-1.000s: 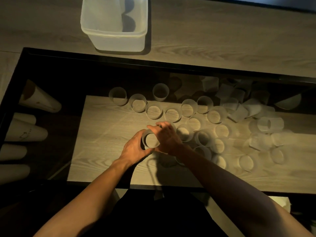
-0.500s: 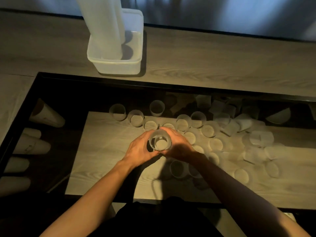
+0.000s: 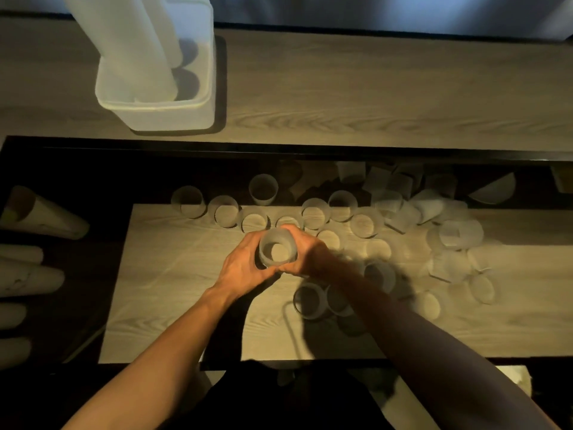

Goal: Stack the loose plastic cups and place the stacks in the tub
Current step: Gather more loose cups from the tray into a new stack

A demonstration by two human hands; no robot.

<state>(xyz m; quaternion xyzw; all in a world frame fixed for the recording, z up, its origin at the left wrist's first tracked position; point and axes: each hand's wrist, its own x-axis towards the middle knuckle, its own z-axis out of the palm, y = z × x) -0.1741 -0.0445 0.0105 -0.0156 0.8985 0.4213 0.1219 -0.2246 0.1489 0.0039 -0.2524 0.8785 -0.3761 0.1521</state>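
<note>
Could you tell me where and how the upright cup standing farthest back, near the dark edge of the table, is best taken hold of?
Grip the lone upright cup around its side wall near the open rim, coming down from above. It stands mouth up with clear space around it, so fingers can probably wrap it without nudging other cups.

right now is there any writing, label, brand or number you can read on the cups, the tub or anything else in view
No readable text anywhere in view.
Held cup: plain frosted plastic, no print.
Loose cups on the table: no marks visible; those on the right are blurred.
Tub and the tall stack in it: no label.
Pale cones at left: faint dark marks, too dim and small to read.
</note>
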